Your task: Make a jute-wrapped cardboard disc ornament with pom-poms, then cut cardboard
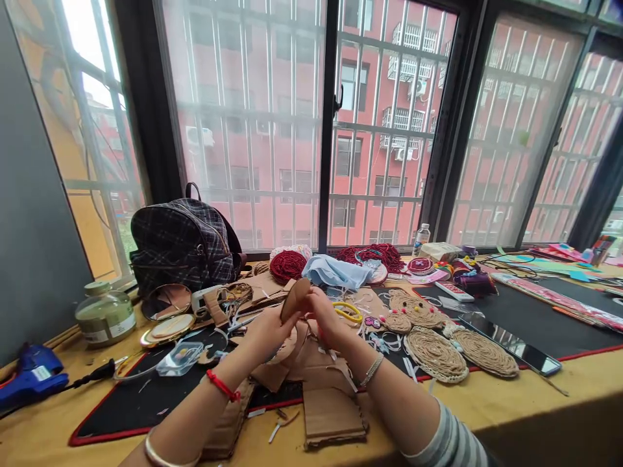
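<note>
Both hands meet above the cardboard scraps at the middle of the table. My left hand (273, 329), with a red cord on its wrist, is closed round a brown cardboard disc (296, 299) that stands tilted on edge. Beside it, my right hand (325, 316) has its fingers bent in against the disc's right side; its fingertips are partly hidden, and I cannot make out what they hold. Below the hands lie cut pieces of corrugated cardboard (333, 412).
Coiled rope discs (435, 353) and a phone (511, 344) lie to the right. On the left are a blue glue gun (34, 379), a glass jar (104, 314) and a plaid backpack (180, 243). Red yarn (288, 266) and a light blue cloth (335, 271) sit behind.
</note>
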Motion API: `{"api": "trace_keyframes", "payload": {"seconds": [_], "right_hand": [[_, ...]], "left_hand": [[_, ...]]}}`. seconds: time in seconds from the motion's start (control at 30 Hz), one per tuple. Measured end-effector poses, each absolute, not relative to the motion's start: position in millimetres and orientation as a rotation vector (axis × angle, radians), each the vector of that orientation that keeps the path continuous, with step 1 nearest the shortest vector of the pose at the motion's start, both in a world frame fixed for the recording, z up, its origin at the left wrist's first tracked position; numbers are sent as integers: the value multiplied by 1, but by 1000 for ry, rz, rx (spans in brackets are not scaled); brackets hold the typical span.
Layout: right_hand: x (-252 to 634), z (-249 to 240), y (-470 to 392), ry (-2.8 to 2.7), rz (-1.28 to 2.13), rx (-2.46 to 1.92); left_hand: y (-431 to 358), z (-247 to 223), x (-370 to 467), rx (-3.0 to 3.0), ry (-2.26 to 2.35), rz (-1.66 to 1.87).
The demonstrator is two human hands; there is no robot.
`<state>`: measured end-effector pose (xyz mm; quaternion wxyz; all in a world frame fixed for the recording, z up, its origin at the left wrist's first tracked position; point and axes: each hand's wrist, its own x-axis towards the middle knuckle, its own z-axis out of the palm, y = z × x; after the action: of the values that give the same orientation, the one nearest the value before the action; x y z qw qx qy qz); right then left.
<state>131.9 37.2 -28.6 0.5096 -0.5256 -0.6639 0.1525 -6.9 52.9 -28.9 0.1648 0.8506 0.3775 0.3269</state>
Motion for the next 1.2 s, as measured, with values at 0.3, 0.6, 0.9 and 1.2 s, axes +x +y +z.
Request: {"api": "trace_keyframes", "payload": {"seconds": [0.3, 0.6, 0.9, 1.2], "right_hand": [[161, -16, 42, -1500, 291, -1398], [178, 3, 12, -2401, 810, -1526], [145, -4, -8, -2593, 537, -1571], [169, -12, -3, -2337, 394, -1579]], "left_hand": [[12, -18, -11, 3122, 981, 325], [26, -17, -23, 3001, 1180, 187], [85, -18, -53, 2580, 2006, 112], [92, -23, -54, 2498, 2016, 140]]}}
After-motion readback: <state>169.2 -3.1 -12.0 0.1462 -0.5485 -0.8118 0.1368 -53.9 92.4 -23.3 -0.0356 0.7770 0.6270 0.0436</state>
